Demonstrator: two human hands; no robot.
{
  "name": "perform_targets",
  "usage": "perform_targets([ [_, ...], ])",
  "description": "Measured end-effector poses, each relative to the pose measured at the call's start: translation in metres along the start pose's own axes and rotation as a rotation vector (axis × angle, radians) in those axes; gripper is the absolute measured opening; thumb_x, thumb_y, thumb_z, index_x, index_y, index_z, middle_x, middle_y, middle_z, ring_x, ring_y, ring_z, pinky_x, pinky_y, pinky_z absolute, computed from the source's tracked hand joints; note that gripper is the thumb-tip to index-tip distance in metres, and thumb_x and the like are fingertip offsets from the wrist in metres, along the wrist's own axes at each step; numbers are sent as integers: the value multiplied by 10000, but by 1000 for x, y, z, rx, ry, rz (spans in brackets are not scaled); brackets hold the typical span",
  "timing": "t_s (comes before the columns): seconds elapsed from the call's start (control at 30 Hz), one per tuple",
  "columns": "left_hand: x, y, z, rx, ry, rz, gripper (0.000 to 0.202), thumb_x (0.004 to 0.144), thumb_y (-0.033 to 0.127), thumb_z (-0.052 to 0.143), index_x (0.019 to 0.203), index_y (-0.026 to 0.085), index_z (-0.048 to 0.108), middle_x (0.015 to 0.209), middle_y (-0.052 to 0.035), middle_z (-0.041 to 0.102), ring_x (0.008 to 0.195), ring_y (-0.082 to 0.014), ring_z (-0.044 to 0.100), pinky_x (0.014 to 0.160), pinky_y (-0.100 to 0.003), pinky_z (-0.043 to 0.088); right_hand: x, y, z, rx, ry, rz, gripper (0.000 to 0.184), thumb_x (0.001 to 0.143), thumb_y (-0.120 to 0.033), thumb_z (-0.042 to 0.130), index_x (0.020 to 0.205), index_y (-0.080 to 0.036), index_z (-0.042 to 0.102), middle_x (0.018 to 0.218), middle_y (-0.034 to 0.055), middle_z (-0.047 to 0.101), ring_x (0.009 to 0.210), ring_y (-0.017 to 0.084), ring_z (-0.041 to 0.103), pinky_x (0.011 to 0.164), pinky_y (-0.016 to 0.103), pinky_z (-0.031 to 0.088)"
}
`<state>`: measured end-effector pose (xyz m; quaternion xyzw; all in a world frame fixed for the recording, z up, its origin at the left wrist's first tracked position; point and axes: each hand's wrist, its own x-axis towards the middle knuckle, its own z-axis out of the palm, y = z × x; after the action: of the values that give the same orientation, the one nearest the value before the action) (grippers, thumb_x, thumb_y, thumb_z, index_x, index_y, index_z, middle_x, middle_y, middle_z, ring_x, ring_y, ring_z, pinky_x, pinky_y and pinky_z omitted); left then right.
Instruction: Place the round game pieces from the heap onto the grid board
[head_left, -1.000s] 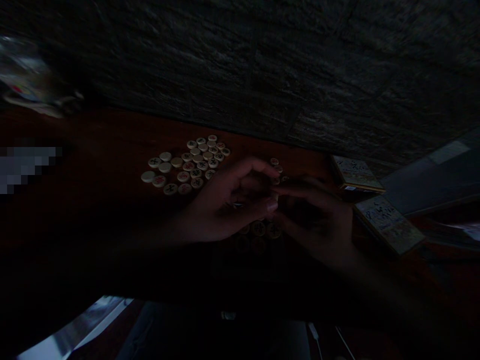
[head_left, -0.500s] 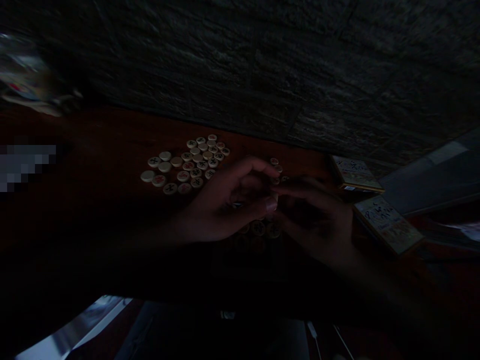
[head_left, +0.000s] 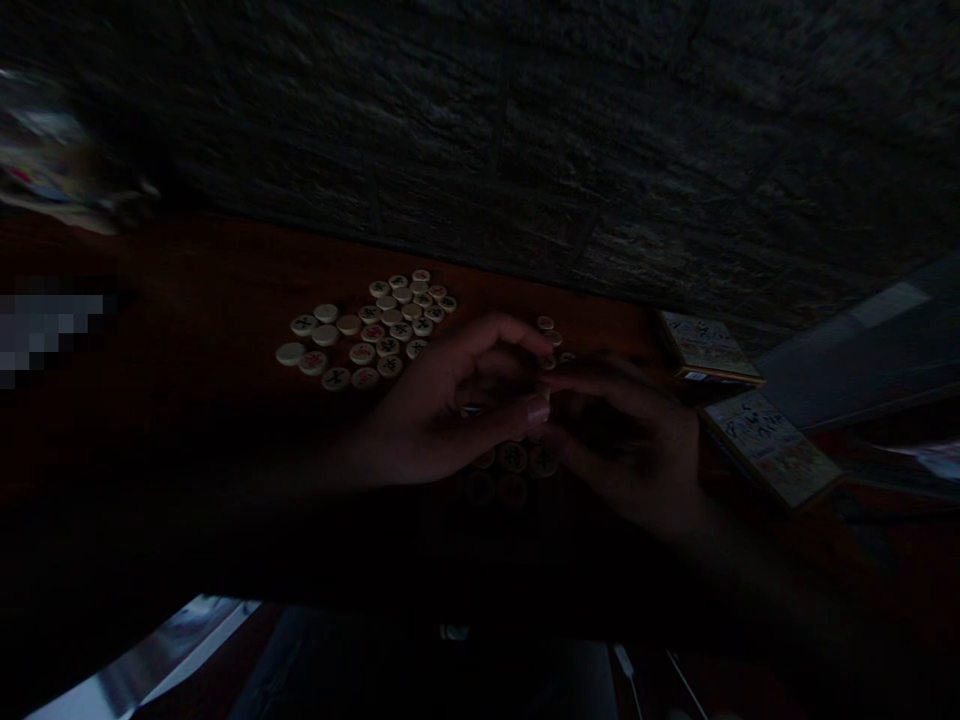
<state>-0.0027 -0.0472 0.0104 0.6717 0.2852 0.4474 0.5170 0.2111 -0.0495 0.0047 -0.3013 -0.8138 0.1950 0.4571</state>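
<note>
The scene is very dark. A cluster of round pale game discs [head_left: 375, 325] with red and black marks lies on a reddish-brown table [head_left: 210, 300]. My left hand [head_left: 442, 415] hovers just right of that cluster, fingers curled in a pinch. My right hand [head_left: 630, 450] meets it fingertip to fingertip, fingers also bent. What they pinch between them is hidden in shadow. A few more discs [head_left: 517, 458] lie under the two hands, and a few small ones [head_left: 551, 335] show behind the fingers.
Two printed box halves lie at the right, one [head_left: 709, 345] farther back and one [head_left: 772, 445] nearer. A rough dark stone wall [head_left: 525, 150] rises right behind the table. A blurred pale object [head_left: 45, 170] sits far left.
Nothing has visibly changed apart from a slight shift of the view; both hands stay together over the discs.
</note>
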Motion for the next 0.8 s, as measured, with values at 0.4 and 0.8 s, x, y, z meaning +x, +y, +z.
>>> perform_targets([
  [0.4,-2,2,2,-18,17,-18,379,916,213,779,1239,202,579,1053,-35,748,1000,-183,767,769,-247,620,-2,1,-1,-19,14,38,362,827,-220,893,1160,-265,758,934,1,706,777,139,654,697,287,563],
  [0.8,3,-3,1,31,37,9,319,897,243,805,1155,195,625,956,-12,756,906,-169,770,733,-234,607,-1,1,1,-57,59,63,287,821,-242,895,1073,-240,758,846,-16,664,706,127,623,631,275,513],
])
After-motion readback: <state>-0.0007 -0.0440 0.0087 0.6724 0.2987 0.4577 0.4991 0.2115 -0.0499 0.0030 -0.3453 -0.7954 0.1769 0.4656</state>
